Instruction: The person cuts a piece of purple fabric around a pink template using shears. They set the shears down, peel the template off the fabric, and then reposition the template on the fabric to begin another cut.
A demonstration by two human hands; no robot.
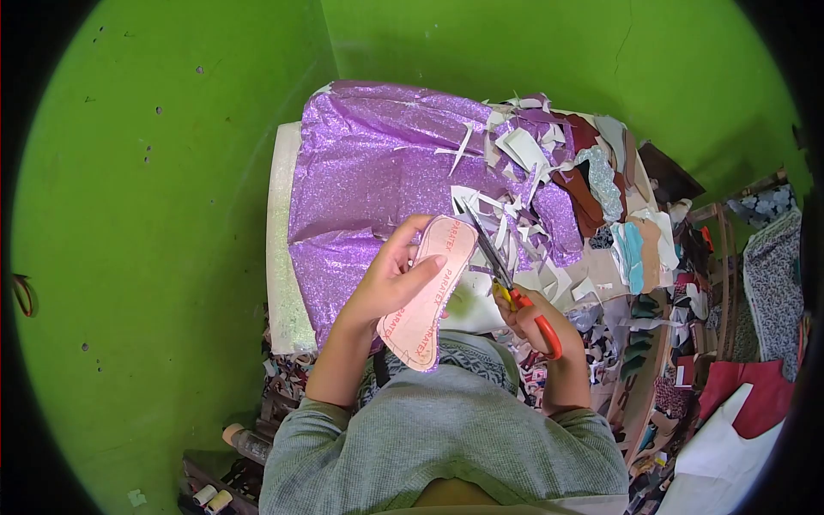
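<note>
My left hand [390, 279] grips a curved, sole-shaped pattern piece [436, 287], thumb on its face. The piece is pinkish and printed with the word PARATEX, and glittery purple shows along its lower edge. In my right hand [541, 322] is a pair of scissors [508, 279] with orange and yellow handles. Their blades point up and away, close to the piece's right edge. Beneath and beyond both hands spreads a sheet of glittery purple fabric [369, 172]. White and purple offcuts [521, 150] lie scattered over its right side.
Stacked brown pieces [577, 202] and pale glitter pieces [603, 184] lie at the table's right, with turquoise ones [631, 257] nearer. Below on the right are a wooden rack [725, 283], patterned cloth [768, 275] and heaped scraps. Green walls [172, 215] close off the left and back.
</note>
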